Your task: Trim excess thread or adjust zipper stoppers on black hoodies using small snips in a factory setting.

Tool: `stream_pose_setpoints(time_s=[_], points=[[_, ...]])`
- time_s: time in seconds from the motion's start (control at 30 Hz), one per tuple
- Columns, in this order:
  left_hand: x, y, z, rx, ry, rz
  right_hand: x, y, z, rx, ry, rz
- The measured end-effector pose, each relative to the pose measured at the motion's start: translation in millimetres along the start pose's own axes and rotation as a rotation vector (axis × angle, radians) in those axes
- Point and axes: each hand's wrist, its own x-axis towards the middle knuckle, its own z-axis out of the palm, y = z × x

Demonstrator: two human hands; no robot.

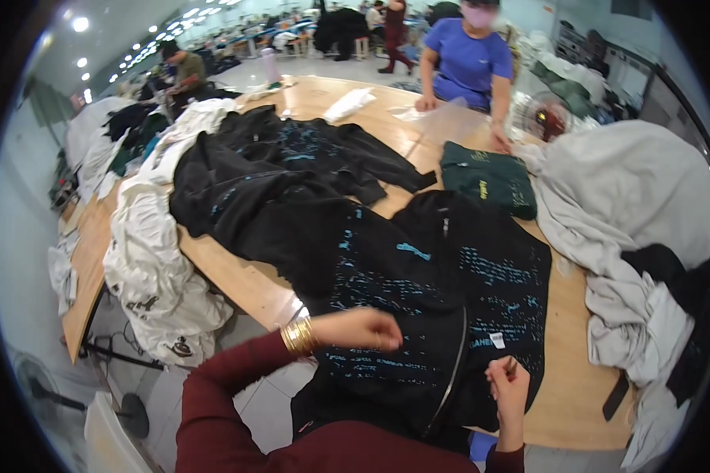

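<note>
1. Head camera view, far left: white clothes with dark prints hang over the table's edge, well to the left of the left hand.
2. Beyond the left hand and further left, a second black jacket with blue print lies spread on the wooden table.
3. Left hand: loosely curled, blurred, above the near jacket's left side; I cannot tell whether it touches or grips the cloth. Gold bangles circle its wrist.
4. Between the hands and stretching beyond them lies the near black jacket, with blue print and a long front zipper.
5. Well beyond both hands, a folded green garment lies past the jacket; a co-worker in a blue shirt has one hand near it.
6. Right hand: fingers bent inward over the jacket's right side; whether they hold anything is unclear. Just beyond is a small white tag.
7. Well right of the right hand, pale grey cloth is heaped.
</note>
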Motion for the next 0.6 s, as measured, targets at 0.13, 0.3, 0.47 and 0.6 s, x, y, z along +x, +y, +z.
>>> stream_pose_setpoints(time_s=[0.13, 0.3, 0.47, 0.6], points=[[34.0, -23.1, 73.7, -0.159, -0.101, 0.015, -8.0, 15.4, -3.9, -0.178, -0.027, -0.009], [61.7, -22.8, 117.8, -0.158, 0.112, 0.063, -19.5, 43.5, 15.9, -0.291, -0.115, 0.055], [56.6, -10.6, 78.2, 0.046, 0.072, 0.183, -10.3, 41.5, 25.1, -0.351, -0.147, 0.040], [27.2, -2.5, -9.8, -0.133, 0.791, 0.318, -6.1, 25.5, 23.2, -0.435, -0.217, 0.084]])
